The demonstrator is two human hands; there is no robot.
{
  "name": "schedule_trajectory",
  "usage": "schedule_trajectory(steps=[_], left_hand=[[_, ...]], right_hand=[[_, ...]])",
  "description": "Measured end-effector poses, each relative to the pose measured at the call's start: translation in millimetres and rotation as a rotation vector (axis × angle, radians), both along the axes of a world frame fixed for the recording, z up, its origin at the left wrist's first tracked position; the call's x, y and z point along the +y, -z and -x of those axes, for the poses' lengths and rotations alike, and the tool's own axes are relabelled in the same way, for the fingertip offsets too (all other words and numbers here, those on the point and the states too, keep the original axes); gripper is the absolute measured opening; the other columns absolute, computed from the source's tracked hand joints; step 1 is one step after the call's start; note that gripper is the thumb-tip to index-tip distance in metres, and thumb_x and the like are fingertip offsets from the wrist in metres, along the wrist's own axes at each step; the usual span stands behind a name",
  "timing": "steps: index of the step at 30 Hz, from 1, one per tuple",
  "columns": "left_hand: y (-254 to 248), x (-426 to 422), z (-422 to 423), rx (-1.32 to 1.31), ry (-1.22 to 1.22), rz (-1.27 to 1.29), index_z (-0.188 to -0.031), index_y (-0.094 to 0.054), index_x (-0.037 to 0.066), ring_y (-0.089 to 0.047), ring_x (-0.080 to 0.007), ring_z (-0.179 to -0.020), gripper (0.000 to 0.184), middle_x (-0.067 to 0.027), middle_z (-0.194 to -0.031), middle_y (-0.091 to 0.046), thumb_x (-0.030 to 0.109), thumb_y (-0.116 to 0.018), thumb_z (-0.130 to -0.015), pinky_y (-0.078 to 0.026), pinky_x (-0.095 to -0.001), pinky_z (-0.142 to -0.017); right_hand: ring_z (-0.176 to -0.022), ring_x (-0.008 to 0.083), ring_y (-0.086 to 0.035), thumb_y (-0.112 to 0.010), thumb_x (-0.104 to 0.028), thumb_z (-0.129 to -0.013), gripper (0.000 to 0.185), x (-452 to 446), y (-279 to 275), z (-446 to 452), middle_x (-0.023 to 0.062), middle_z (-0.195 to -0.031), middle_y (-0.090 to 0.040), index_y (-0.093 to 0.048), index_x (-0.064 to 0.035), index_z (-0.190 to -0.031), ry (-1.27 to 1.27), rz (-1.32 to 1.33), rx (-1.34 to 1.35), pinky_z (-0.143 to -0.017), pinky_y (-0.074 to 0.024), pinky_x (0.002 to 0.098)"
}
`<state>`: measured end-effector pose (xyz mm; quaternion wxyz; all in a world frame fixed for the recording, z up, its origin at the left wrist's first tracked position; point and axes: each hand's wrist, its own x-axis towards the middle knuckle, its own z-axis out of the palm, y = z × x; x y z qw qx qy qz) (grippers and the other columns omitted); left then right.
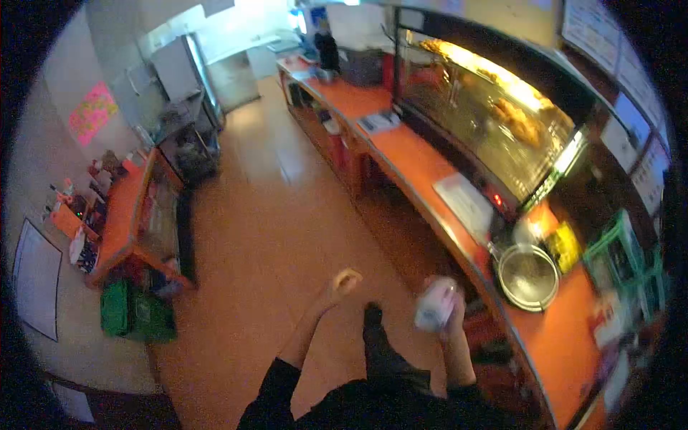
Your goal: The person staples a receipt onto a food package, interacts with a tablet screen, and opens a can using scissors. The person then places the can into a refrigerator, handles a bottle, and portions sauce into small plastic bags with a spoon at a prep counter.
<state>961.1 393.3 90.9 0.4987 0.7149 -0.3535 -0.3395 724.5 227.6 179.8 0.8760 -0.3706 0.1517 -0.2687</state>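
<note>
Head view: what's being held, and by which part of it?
The right hand holds a blurred white-and-pink item by its right side; the left hand appears empty.

No text, label or number is legible; the pink poster [92,115] on the left wall carries yellow-green marks too blurred to read; the white sheet [36,279] below it and the pale boards [600,34] at upper right are likewise illegible; red lights on the heated cabinet's base [459,155] and print on the pale package [436,307] also blur.
</note>
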Motion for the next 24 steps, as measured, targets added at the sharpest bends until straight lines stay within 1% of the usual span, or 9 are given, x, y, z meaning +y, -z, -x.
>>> schedule_trajectory(steps=[2,7,9,11,13,17,20,23,24], left_hand=[[58,-4,-80,-0.254,-0.185,-0.040,-0.108,-0.060,0.007,-0.058,-0.0235,-0.091,0.030,-0.0097,-0.101,-0.062,0.028,-0.059,-0.085,-0.046,-0.0390,-0.079],[121,85,-163,-0.055,-0.687,-0.446,-0.109,-0.059,0.007,-0.058,-0.0250,-0.094,0.035,-0.0113,-0.103,-0.062,0.029,-0.062,-0.083,-0.046,-0.0401,-0.081],[110,95,-181,0.071,-0.849,-0.416,-0.110,-0.058,0.007,-0.058,-0.0251,-0.094,0.036,-0.0113,-0.103,-0.062,0.030,-0.062,-0.083,-0.046,-0.0400,-0.081],[102,91,-207,0.168,-0.979,-0.375,-0.110,-0.058,0.006,-0.058,-0.0251,-0.094,0.037,-0.0113,-0.103,-0.062,0.030,-0.062,-0.083,-0.046,-0.0398,-0.081],[105,79,-244,0.242,-1.088,-0.335,-0.110,-0.057,0.006,-0.058,-0.0251,-0.094,0.037,-0.0113,-0.103,-0.062,0.030,-0.062,-0.082,-0.046,-0.0397,-0.081],[117,37,-375,0.311,-1.204,-0.268,-0.111,-0.057,0.006,-0.058,-0.0251,-0.094,0.039,-0.0112,-0.103,-0.062,0.031,-0.062,-0.082,-0.047,-0.0394,-0.081],[110,4,-506,0.286,-1.204,-0.229,-0.112,-0.056,0.005,-0.058,-0.0252,-0.094,0.041,-0.0112,-0.102,-0.062,0.032,-0.063,-0.082,-0.047,-0.0392,-0.081],[86,-28,-645,0.175,-1.116,-0.206,-0.112,-0.056,0.005,-0.058,-0.0252,-0.094,0.042,-0.0112,-0.102,-0.062,0.033,-0.063,-0.081,-0.047,-0.0390,-0.081],[74,-41,-690,0.123,-1.067,-0.189,-0.112,-0.055,0.005,-0.058,-0.0252,-0.094,0.043,-0.0112,-0.102,-0.062,0.033,-0.063,-0.081,-0.047,-0.0390,-0.081]], right_hand=[[-0.081,0.0238,-0.063,-0.054,-0.055,-0.080,0.063,-52,58,-57,0.0146,-0.102,-0.059,-0.052,-0.0024,-0.115,-0.317,0.488,-0.091,-0.069,-0.0536,0.0362],[-0.074,0.0212,-0.065,-0.053,-0.041,-0.087,0.045,-115,-13,-249,0.0158,-0.096,-0.062,-0.057,-0.0014,-0.107,-0.255,-0.299,-0.287,-0.066,-0.0535,0.0326],[-0.081,0.0209,-0.064,-0.053,-0.040,-0.086,0.042,-135,-17,-324,0.0136,-0.091,-0.062,-0.057,-0.0038,-0.106,-0.342,0.949,0.048,-0.067,-0.0534,0.0313],[-0.084,0.0205,-0.063,-0.054,-0.042,-0.085,0.042,-127,-12,-406,0.0121,-0.093,-0.062,-0.058,-0.0036,-0.103,-0.400,1.165,0.217,-0.069,-0.0528,0.0316],[-0.077,0.0192,-0.063,-0.056,-0.043,-0.084,0.042,-150,90,-509,0.0098,-0.087,-0.063,-0.060,-0.0045,-0.100,-0.392,0.268,0.097,-0.070,-0.0521,0.0312],[-0.066,0.0184,-0.061,-0.054,-0.044,-0.085,0.041,-127,72,-686,0.0075,-0.080,-0.062,-0.060,-0.0056,-0.097,-0.299,-0.197,-0.073,-0.066,-0.0520,0.0292],[-0.064,0.0205,-0.061,-0.049,-0.047,-0.086,0.044,-118,46,-782,0.0082,-0.080,-0.062,-0.058,-0.0066,-0.102,-0.511,0.753,0.341,-0.061,-0.0526,0.0295],[-0.068,0.0204,-0.063,-0.059,-0.043,-0.082,0.043,-131,72,-877,0.0101,-0.083,-0.063,-0.059,-0.0050,-0.103,-0.726,-0.589,0.033,-0.058,-0.0528,0.0302],[-0.069,0.0194,-0.063,-0.063,-0.039,-0.081,0.039,-138,48,-901,0.0099,-0.083,-0.064,-0.061,-0.0048,-0.100,-0.719,0.027,0.231,-0.059,-0.0526,0.0302]])
